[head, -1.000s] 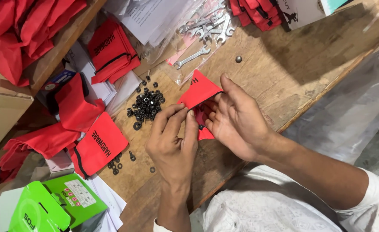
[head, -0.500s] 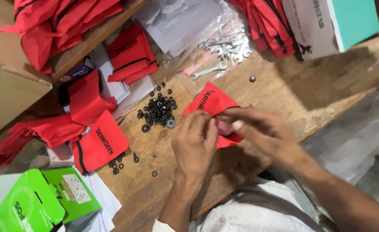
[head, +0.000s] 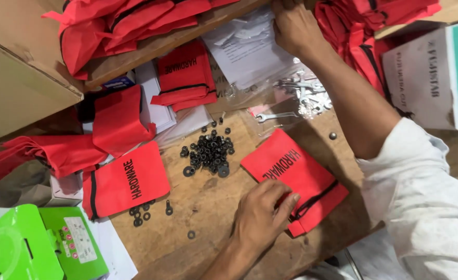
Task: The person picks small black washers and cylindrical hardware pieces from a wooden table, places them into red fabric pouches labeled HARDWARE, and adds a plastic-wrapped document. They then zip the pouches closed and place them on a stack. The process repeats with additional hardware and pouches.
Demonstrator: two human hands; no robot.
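Head view: left hand [head: 262, 215] presses flat, fingers open, on a red fabric drawstring pouch [head: 294, 179] lying on the wooden counter [head: 213, 207]; right hand [head: 294, 26] reaches far toward clear plastic packets [head: 250, 46], grip unclear. Black washers [head: 208, 150] remain unpacked.

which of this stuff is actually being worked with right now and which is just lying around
In use:
- red pouch on the bench, under the left hand
- clear plastic bags at the top, touched by the right hand

Lying about:
- black washers
- spanners
- green box
- cardboard box
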